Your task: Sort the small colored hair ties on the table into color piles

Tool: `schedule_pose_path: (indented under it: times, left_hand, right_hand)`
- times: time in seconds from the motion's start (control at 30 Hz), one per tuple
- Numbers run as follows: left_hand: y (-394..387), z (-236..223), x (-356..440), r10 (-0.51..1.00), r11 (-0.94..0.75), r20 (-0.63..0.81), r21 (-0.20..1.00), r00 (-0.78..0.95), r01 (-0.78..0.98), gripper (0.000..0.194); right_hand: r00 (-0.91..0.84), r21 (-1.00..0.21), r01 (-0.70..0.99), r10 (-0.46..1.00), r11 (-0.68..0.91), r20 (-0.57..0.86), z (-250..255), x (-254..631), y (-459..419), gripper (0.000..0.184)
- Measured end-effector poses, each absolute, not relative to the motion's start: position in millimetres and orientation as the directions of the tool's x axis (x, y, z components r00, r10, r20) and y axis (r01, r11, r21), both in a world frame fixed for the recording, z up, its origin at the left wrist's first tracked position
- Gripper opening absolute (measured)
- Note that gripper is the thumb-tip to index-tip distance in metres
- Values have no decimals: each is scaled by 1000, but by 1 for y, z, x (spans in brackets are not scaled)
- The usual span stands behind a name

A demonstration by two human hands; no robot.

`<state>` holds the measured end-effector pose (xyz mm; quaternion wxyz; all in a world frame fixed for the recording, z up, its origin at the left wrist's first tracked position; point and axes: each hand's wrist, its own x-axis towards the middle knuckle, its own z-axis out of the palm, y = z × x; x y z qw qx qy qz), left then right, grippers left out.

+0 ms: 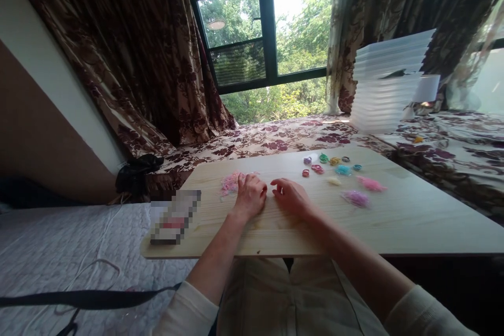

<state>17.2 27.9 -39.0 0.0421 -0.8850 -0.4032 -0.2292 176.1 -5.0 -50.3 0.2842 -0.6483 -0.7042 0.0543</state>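
My left hand [251,195] rests on the pale wooden table [220,223] with its fingers curled in. Whatever it may be holding is too small to make out. A loose heap of thin pink and mixed-colour strands or bands [230,182] lies just beyond and to its left, partly covered by the fingers. My right hand [290,197] is close by, a narrow gap away, its fingers bent toward the left hand. Anything in its pinch is hidden. Several small coloured ring-like bundles sit to the right, among them a green one [323,158] and a red one [305,172].
Loose piles in pink [372,184], purple [356,198] and blue [343,169] lie on the table's right half. A blurred-out flat object [176,218] is at the left edge. A stack of translucent trays [386,89] stands behind, near a window and curtains [189,89].
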Motion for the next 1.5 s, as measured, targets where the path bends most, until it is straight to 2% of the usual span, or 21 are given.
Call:
schedule_pose_path:
  times: [0.33, 0.5, 0.67, 0.77, 0.87, 1.03, 1.17, 1.3, 1.5]
  left_hand:
    - [28, -41, 18, 692, -673, 487, 165, 534, 721, 19]
    - [30, -44, 17, 716, -653, 465, 183, 521, 735, 30]
    - [30, -45, 16, 713, -648, 492, 190, 500, 737, 26]
    - [31, -46, 15, 700, -648, 529, 187, 480, 739, 24]
    - [33, -48, 15, 690, -639, 569, 187, 448, 746, 23]
    - [37, -50, 14, 684, -617, 611, 192, 399, 763, 22]
    - [39, -52, 12, 693, -602, 608, 193, 387, 775, 21]
    - [41, -55, 10, 697, -595, 606, 192, 383, 780, 21]
    - [44, -57, 8, 697, -585, 627, 216, 349, 781, 21]
  right_hand:
    - [1, -435, 884, 930, 171, 367, -45, 176, -9, 22]
    - [29, -382, 915, 925, 127, 379, -33, 176, -15, 23]
    - [67, -329, 942, 925, 65, 375, -9, 199, -30, 21]
    - [140, -317, 949, 902, -5, 408, 1, 239, -46, 21]
    - [248, -276, 951, 875, -138, 417, 5, 295, -64, 22]
    - [404, -199, 914, 842, -354, 357, 3, 373, -85, 25]
    - [467, -157, 884, 845, -441, 261, 0, 395, -89, 26]
    - [445, -162, 895, 867, -416, 226, -6, 402, -83, 27]
    - [349, -247, 928, 882, -278, 317, -20, 413, -59, 32]
